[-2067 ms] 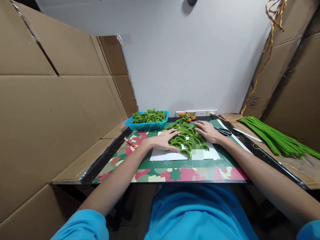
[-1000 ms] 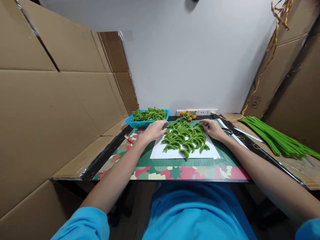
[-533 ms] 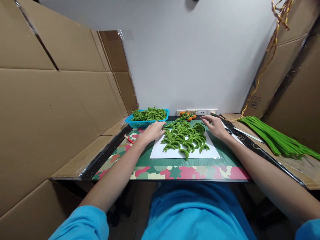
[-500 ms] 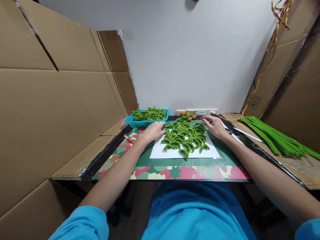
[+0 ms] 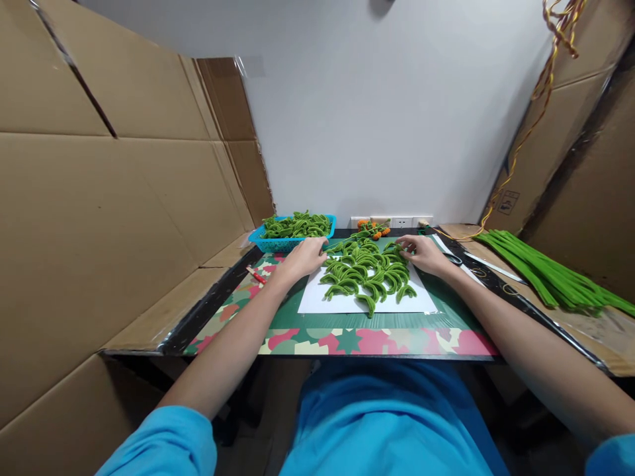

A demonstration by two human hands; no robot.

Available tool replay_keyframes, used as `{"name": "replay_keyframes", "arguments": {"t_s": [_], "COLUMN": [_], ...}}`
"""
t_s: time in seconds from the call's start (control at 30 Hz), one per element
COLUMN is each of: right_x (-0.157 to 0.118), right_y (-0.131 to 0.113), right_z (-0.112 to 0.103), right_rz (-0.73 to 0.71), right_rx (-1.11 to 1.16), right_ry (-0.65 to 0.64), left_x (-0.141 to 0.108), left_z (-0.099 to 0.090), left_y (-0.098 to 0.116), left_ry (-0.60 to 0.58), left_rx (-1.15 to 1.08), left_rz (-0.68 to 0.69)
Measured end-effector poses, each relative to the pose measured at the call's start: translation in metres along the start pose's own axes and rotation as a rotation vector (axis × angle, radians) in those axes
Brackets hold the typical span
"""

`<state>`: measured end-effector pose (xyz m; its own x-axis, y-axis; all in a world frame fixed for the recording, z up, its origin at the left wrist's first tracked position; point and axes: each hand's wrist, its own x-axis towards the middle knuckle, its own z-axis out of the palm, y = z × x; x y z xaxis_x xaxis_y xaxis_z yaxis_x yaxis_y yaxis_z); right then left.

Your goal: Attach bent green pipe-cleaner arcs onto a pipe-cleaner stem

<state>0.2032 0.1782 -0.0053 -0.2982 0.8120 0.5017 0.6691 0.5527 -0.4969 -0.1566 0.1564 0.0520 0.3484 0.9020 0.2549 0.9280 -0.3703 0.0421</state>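
Many curved, fuzzy green chenille pieces [image 5: 364, 264] lie spread over a white sheet [image 5: 317, 303] in front of me. My left hand [image 5: 308, 255] rests at the sheet's upper left edge, fingers loosely bent and apart, with nothing visible in it. At the upper right of the pile, my right hand [image 5: 423, 252] has its fingers closed around the end of a curved green chenille piece, partly hidden by the fingertips. Behind the pile lies a bunch of orange chenille balls [image 5: 381, 231] on green stems.
A blue basket [image 5: 255, 241] heaped with green chenille pieces stands at the back left. To the left lies a red-handled tool [image 5: 256, 276]. Scissors [image 5: 452, 259] and a bundle of long green chenille stems [image 5: 550, 274] lie right. Cardboard walls [image 5: 149, 192] flank the table.
My right hand has moved slightly left, and its fingers have bent down and closed at the pile's upper right. My left hand has barely moved.
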Motion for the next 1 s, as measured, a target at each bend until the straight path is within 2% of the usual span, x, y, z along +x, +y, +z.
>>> {"name": "replay_keyframes", "arguments": {"t_s": [0.07, 0.2, 0.27, 0.3, 0.4, 0.47, 0.6, 0.77, 1.0], "right_x": [0.002, 0.007, 0.008, 0.008, 0.007, 0.006, 0.005, 0.003, 0.001], "right_y": [0.003, 0.008, 0.009, 0.008, 0.007, 0.008, 0.012, 0.010, 0.005], "right_z": [-0.002, -0.007, -0.004, -0.002, 0.007, 0.009, 0.005, 0.003, 0.004], "right_rz": [0.000, -0.007, -0.001, 0.004, 0.019, 0.027, 0.075, 0.047, 0.049], "right_rx": [0.017, 0.016, -0.028, -0.058, -0.130, -0.147, -0.115, -0.060, -0.039], "right_ry": [0.073, 0.353, 0.392, 0.353, 0.117, 0.035, 0.035, -0.126, -0.128], "left_x": [0.001, 0.001, 0.001, 0.001, 0.002, 0.004, 0.005, 0.004, 0.005], "left_z": [0.002, 0.002, 0.002, 0.002, 0.002, 0.002, 0.002, 0.002, 0.004], "left_y": [0.000, 0.002, 0.002, 0.002, 0.000, -0.003, -0.008, -0.008, -0.005], "left_ry": [-0.008, -0.018, -0.031, -0.041, -0.066, -0.061, -0.070, -0.128, -0.111], "left_rx": [0.005, 0.006, -0.017, -0.033, -0.075, -0.085, -0.093, -0.129, -0.242], "left_rz": [0.006, 0.026, 0.035, 0.038, 0.047, 0.035, -0.015, -0.024, -0.004]}}
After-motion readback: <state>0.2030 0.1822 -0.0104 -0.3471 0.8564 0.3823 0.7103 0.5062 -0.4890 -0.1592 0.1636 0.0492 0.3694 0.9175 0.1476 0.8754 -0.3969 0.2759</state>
